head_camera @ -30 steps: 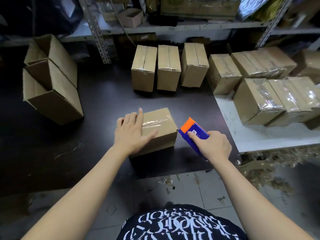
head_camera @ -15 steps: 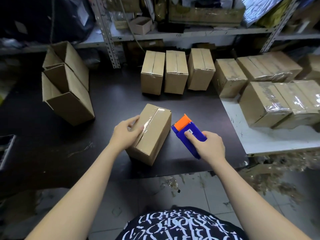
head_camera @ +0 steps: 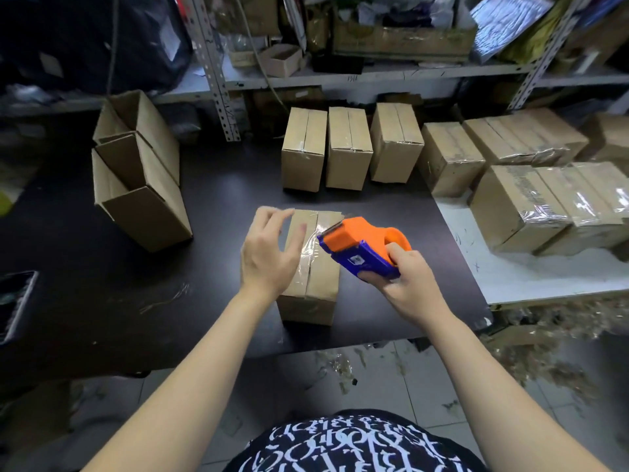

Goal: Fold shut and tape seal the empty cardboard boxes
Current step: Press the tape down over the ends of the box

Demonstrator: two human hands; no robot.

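Note:
A small cardboard box [head_camera: 320, 281] stands on the dark table [head_camera: 211, 240] in front of me, flaps folded shut, with clear tape along its top seam. My left hand [head_camera: 269, 253] hovers over the box's left top edge, fingers spread, holding nothing. My right hand [head_camera: 405, 284] grips an orange and blue tape dispenser [head_camera: 360, 248], raised over the box's right side with its blade end pointing at the taped seam.
Two open unsealed boxes [head_camera: 139, 175] lie stacked at the left. Three sealed boxes [head_camera: 347, 148] stand in a row at the back, several more [head_camera: 544, 199] on the white board at the right. Metal shelving [head_camera: 218, 69] rises behind. A phone [head_camera: 15, 301] lies at the far left.
The box was turned from lying crosswise to pointing lengthwise away from me. My left hand let go and lifted off it. My right hand raised the dispenser over the box.

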